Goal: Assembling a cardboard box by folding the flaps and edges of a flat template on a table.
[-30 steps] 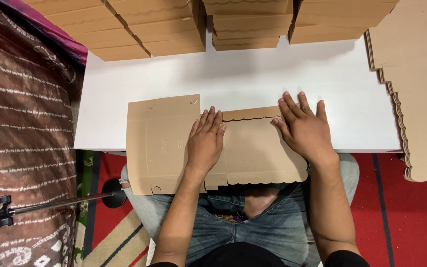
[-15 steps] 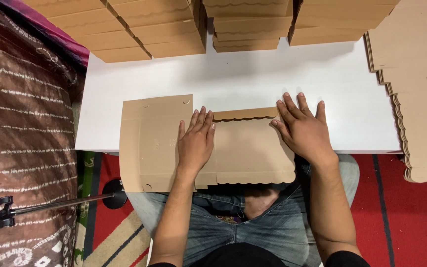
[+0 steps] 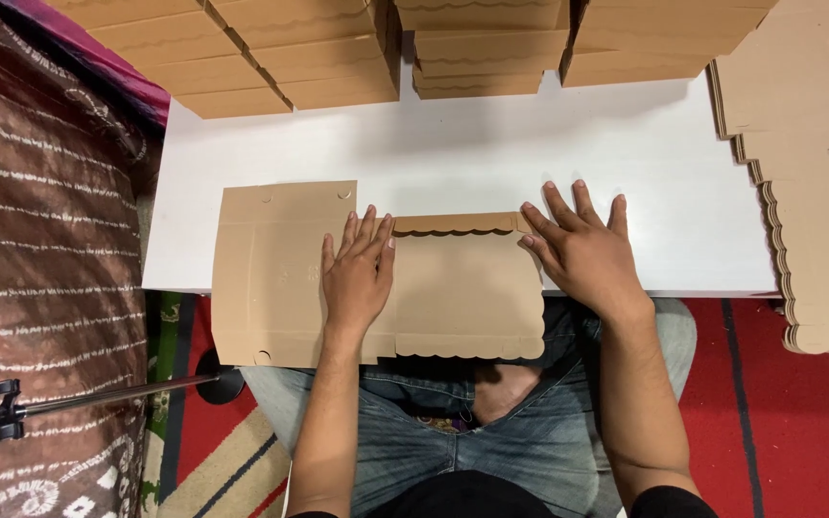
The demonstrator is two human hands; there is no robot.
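pressing flat cardboard blank (image 3: 453, 288) on white table (image 3: 491, 153): left hand (image 3: 357, 278), right hand (image 3: 582, 251) both open-palmed, fingers spread, grasping nothing.

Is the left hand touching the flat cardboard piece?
Touching. The head view shows the left hand lying flat, palm down, on the flat cardboard piece.

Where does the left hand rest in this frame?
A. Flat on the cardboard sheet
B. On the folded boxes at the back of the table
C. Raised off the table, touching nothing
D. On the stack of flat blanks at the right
A. The left hand lies palm down, fingers spread, on the cardboard sheet at the near edge of the white table, well short of the folded boxes.
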